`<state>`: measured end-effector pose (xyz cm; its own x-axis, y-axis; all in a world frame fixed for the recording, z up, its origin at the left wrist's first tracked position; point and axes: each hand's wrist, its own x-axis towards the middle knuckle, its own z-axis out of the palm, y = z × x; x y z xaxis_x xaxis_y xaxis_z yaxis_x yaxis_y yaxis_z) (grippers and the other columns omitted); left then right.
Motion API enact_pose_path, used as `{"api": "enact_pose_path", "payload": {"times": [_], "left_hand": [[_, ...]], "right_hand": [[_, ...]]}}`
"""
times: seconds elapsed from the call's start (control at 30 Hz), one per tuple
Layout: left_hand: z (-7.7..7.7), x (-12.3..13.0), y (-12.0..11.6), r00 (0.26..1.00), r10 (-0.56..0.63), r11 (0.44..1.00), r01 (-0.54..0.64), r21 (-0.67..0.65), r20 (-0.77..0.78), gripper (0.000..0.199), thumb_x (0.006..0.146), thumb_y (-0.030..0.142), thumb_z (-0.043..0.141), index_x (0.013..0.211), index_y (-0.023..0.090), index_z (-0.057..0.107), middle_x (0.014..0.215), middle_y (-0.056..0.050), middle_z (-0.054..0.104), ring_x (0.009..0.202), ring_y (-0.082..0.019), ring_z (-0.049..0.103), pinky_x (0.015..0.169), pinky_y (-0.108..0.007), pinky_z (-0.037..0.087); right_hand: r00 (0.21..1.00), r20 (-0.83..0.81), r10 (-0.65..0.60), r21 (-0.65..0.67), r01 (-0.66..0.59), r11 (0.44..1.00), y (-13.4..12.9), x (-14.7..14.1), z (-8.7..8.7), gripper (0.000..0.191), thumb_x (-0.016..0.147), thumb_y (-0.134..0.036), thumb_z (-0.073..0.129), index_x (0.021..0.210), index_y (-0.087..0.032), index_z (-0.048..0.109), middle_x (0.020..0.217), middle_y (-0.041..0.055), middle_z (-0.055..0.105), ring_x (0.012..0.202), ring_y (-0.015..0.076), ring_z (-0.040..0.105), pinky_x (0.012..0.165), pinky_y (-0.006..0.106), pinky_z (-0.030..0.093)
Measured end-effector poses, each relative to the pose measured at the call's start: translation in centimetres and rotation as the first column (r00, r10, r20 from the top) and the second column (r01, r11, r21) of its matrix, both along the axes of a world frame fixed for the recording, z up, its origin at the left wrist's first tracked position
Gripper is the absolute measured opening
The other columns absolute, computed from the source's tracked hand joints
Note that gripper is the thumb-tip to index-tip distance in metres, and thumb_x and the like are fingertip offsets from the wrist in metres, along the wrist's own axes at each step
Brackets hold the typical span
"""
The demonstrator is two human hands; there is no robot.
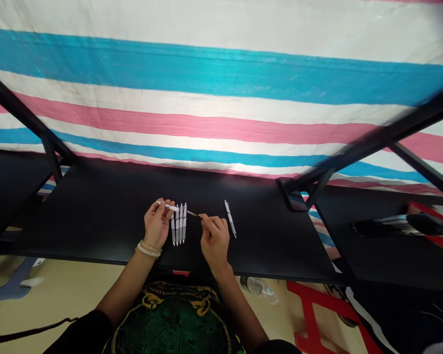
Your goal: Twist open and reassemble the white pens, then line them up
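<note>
Between the fingertips of my left hand (158,223) is a white pen barrel (170,207), its end pointing right. My right hand (215,241) pinches a thin pen refill (192,213), its free end aimed at the barrel with a gap between them. Several white and grey pens (180,226) lie side by side on the black table, just right of my left hand and partly below the barrel. A single white and grey pen (230,219) lies slightly tilted to the right of my right hand.
The black table (114,206) ends at a striped sheet (221,132) behind it. Black metal frames (33,120) slope up at both sides. On the right-hand table lies a dark object with red parts (424,223). A plastic bottle (254,285) and a red stool (310,314) are below.
</note>
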<state>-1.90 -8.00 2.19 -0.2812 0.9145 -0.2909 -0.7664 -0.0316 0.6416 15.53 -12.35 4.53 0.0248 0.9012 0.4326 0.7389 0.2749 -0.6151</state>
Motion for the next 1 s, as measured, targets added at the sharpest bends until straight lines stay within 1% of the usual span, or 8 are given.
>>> {"api": "enact_pose_path", "payload": {"times": [0.2,0.4,0.5,0.57,0.63,0.73,0.8,1.0], "left_hand": [[0.5,1.9,-0.8,0.994,-0.090,0.995,0.093,0.039,-0.057,0.031,0.077,0.028,0.078,0.100,0.015,0.061,0.093,-0.008,0.073,0.093,-0.023,0.072,0.086,-0.037,0.057],[0.6,2.6,-0.9,0.990,-0.104,0.993,0.109,0.050,-0.095,0.033,0.078,0.031,0.078,0.102,0.016,0.059,0.094,-0.008,0.072,0.095,-0.023,0.072,0.089,-0.039,0.056],[0.5,2.7,-0.9,0.990,-0.103,0.993,0.108,0.044,-0.100,0.034,0.078,0.031,0.078,0.103,0.017,0.059,0.094,-0.008,0.072,0.095,-0.023,0.072,0.090,-0.039,0.055],[0.5,2.6,-0.9,0.989,-0.106,0.993,0.111,0.048,-0.101,0.034,0.078,0.031,0.077,0.103,0.017,0.059,0.094,-0.008,0.072,0.095,-0.023,0.072,0.090,-0.040,0.055],[0.5,2.6,-0.9,0.989,-0.100,0.993,0.106,0.054,-0.105,0.034,0.078,0.031,0.077,0.103,0.016,0.059,0.094,-0.008,0.072,0.095,-0.024,0.072,0.091,-0.041,0.055],[0.5,2.4,-0.8,0.991,-0.077,0.995,0.083,0.054,-0.108,0.035,0.078,0.032,0.077,0.103,0.017,0.059,0.093,-0.008,0.072,0.094,-0.023,0.072,0.091,-0.042,0.054],[0.4,2.3,-0.8,0.991,-0.073,0.996,0.079,0.052,-0.108,0.035,0.078,0.032,0.078,0.103,0.017,0.059,0.093,-0.008,0.073,0.094,-0.023,0.072,0.092,-0.042,0.054],[0.3,2.3,-0.8,0.991,-0.072,0.996,0.078,0.053,-0.111,0.034,0.079,0.032,0.077,0.103,0.017,0.059,0.092,-0.008,0.073,0.093,-0.023,0.072,0.092,-0.042,0.054]], "right_hand": [[0.994,0.087,0.067,-0.054,-0.063,0.997,-0.1,-1.4,0.2,0.037,0.092,-0.009,0.044,0.116,-0.023,0.068,0.089,0.0072,0.062,0.083,0.0219,0.050,0.075,0.035,0.045],[0.980,-0.121,0.158,0.004,-0.158,0.987,0.1,-1.9,0.4,0.044,0.095,-0.014,0.043,0.138,-0.018,0.046,0.114,0.0127,0.056,0.104,0.0228,0.054,0.091,0.040,0.049],[0.958,-0.238,0.160,0.000,-0.165,0.986,0.1,-1.8,0.2,0.038,0.095,-0.015,0.042,0.133,-0.019,0.046,0.108,0.0108,0.056,0.098,0.0204,0.058,0.087,0.037,0.052],[0.947,-0.291,0.138,-0.054,-0.160,0.986,0.1,-1.7,0.0,0.035,0.096,-0.018,0.042,0.131,-0.019,0.045,0.096,0.0067,0.059,0.086,0.0185,0.061,0.079,0.034,0.053],[0.935,-0.335,0.117,-0.108,-0.162,0.981,0.2,-1.5,-0.1,0.035,0.096,-0.022,0.045,0.132,-0.019,0.044,0.094,0.0057,0.061,0.081,0.0176,0.062,0.072,0.031,0.054],[0.927,-0.342,0.153,-0.113,-0.203,0.973,0.2,-1.0,0.0,0.035,0.094,-0.023,0.050,0.129,-0.019,0.047,0.103,0.0077,0.062,0.088,0.0182,0.063,0.077,0.032,0.054],[0.925,-0.334,0.178,-0.116,-0.228,0.967,0.2,-0.7,0.0,0.030,0.094,-0.021,0.049,0.124,-0.020,0.050,0.099,0.0059,0.063,0.085,0.0172,0.063,0.079,0.032,0.053],[0.929,-0.347,0.127,-0.158,-0.191,0.969,0.1,-0.4,0.1,0.030,0.092,-0.023,0.054,0.122,-0.021,0.052,0.095,0.0046,0.067,0.078,0.0164,0.064,0.070,0.029,0.053]]}}
